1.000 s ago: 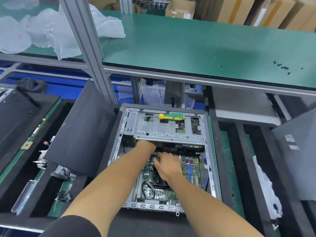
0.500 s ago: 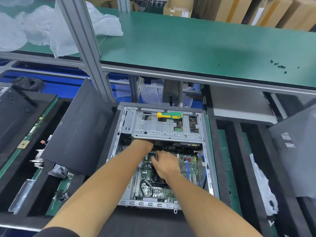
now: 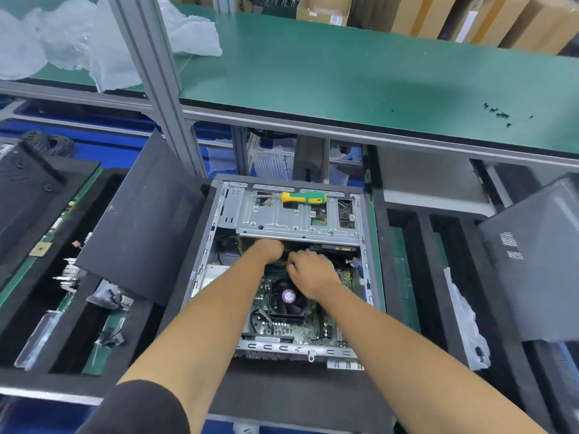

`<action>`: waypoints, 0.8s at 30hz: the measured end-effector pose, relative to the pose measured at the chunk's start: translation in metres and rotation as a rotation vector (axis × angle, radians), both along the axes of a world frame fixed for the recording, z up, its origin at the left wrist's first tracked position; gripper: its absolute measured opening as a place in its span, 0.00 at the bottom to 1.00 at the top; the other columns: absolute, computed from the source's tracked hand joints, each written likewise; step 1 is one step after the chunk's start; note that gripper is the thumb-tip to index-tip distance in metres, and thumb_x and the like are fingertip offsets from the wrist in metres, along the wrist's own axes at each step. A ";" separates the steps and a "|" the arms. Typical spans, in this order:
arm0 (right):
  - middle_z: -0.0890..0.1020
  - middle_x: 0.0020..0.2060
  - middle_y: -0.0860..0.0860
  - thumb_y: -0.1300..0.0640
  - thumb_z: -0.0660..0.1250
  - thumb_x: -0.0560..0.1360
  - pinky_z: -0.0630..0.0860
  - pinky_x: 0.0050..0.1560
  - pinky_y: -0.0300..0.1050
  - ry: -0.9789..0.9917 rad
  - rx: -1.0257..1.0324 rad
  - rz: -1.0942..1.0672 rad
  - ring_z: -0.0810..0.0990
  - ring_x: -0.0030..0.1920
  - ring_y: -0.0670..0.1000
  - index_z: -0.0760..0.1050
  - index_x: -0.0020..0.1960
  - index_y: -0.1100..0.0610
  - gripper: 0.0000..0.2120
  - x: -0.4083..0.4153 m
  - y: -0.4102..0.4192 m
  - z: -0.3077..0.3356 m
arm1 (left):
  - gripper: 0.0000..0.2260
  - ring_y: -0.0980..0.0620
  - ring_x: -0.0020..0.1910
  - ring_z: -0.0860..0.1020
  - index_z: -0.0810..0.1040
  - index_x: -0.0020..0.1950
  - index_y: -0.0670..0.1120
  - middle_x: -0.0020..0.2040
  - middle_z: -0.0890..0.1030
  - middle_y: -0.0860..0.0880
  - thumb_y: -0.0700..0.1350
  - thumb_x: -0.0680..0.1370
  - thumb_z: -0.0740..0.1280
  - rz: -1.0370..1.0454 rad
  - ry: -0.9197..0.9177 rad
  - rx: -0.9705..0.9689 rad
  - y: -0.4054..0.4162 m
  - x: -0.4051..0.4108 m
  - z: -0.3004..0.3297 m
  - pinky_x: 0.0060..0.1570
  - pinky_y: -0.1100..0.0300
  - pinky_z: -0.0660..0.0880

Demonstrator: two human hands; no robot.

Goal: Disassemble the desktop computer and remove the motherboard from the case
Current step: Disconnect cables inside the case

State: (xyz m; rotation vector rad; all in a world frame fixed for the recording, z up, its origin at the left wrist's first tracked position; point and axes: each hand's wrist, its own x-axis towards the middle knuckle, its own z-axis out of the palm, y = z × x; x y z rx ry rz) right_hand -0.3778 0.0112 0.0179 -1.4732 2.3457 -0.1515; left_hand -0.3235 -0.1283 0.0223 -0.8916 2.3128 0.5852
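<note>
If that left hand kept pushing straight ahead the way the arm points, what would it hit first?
Probably whatever sits under the metal drive bracket: the left hand already reaches beneath its front edge. What lies there is dark and hidden.

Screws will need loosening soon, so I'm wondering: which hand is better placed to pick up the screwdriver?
Probably the right hand: it is above the motherboard, almost directly below the screwdriver on the drive cage. The left hand reaches under the cage's edge, fingers hidden.

Both hands [image 3: 308, 270] inside open case [image 3: 200, 267] above motherboard [image 3: 282, 327]; fingers possibly on connector.
</note>
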 end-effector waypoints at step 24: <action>0.82 0.45 0.54 0.64 0.56 0.78 0.81 0.49 0.59 -0.289 -0.228 -0.318 0.81 0.44 0.57 0.77 0.47 0.56 0.11 -0.088 -0.005 0.074 | 0.28 0.46 0.62 0.77 0.73 0.71 0.52 0.62 0.81 0.50 0.62 0.74 0.71 -0.329 0.315 -0.103 0.069 -0.024 -0.026 0.59 0.52 0.70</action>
